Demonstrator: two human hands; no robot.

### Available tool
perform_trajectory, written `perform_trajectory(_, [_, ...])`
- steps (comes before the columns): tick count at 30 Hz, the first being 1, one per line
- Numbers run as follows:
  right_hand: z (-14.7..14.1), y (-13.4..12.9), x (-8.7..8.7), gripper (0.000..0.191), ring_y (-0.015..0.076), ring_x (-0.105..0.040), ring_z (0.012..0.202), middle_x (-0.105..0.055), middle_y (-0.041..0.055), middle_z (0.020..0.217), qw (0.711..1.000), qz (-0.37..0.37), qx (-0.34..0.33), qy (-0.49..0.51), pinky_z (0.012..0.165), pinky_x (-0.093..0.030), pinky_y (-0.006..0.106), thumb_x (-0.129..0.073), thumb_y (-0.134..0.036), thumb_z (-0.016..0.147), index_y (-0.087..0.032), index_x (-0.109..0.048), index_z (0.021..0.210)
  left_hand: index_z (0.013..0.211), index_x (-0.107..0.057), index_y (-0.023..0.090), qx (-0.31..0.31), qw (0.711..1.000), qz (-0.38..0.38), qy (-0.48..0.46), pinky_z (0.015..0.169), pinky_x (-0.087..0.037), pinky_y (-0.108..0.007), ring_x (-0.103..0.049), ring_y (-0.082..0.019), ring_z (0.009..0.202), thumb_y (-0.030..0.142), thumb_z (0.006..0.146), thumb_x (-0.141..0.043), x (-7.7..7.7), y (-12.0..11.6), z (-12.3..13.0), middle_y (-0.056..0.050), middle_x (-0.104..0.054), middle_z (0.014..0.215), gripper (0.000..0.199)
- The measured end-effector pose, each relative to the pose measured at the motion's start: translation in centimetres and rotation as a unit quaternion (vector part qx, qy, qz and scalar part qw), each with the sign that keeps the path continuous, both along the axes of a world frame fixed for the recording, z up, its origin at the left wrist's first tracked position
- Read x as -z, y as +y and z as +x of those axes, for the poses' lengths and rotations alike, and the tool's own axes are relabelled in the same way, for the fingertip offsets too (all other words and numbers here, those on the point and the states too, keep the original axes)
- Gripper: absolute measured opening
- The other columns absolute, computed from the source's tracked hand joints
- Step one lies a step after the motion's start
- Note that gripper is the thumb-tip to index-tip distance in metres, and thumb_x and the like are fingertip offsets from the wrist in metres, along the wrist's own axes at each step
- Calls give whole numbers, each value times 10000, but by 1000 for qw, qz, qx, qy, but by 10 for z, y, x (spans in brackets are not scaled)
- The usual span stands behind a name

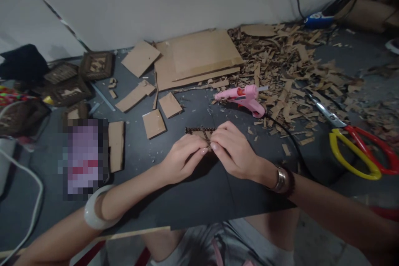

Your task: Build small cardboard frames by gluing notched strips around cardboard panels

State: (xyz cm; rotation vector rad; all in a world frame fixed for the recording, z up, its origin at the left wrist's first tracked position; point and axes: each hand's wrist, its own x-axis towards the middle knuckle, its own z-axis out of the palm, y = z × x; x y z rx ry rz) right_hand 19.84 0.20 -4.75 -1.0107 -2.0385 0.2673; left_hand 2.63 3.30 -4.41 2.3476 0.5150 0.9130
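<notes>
Pinching the twine-wrapped cardboard piece (pixel 199 134) between them, my left hand (pixel 182 158) and right hand (pixel 235 149) are both curled closed on it from either side, hiding most of it from my remote view. I judge that it will handle as light and fairly stiff, though its thin edges could crush under too much pressure and the dark twine (pixel 195 130) could slip, so I would take hold on the flat card faces rather than the cord. What shows is tan card crossed by that dark, braided-looking twine, held just in front of the pink hot glue gun (pixel 240 99). From that gun, the red-and-yellow scissors (pixel 355 153) lie to the right, a heap of cardboard scraps (pixel 289 64) lies behind, and loose cardboard squares (pixel 162 120) sit to the left.
</notes>
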Motion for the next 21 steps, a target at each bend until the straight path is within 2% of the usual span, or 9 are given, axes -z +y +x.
perform_trajectory(5, [0,0,1,221,153,-441,673,-539,29,637,1000,1,-10,-1,656,-454,313,-366,-110,880,-184,-464,697,814,-499,155,1,1000,23,17,645,-421,-268,-502,-136,639,174,936,-359,2,0,-1,-30,-562,676,186])
perform_trajectory(10, [-1,1,2,233,146,-429,643,-526,22,591,999,47,-3,-21,624,-455,293,-400,-92,851,-188,-443,643,805,-500,155,5,999,22,22,656,-419,-272,-511,-136,644,157,925,-376,2,0,0,-36,-582,691,173])
perform_trajectory(15, [-1,4,3,248,139,-452,646,-517,10,567,997,63,24,-35,618,-465,253,-416,-80,841,-194,-437,622,775,-514,149,-7,999,-37,14,672,-432,-258,-538,-130,658,152,921,-386,0,-1,1,-40,-602,692,194])
perform_trajectory(21, [2,6,4,254,143,-448,625,-519,12,561,989,96,88,-70,585,-448,257,-431,-83,827,-201,-428,603,714,-520,147,-39,992,-122,-18,600,-422,-214,-521,-103,596,193,925,-392,-3,0,-1,-21,-580,643,251])
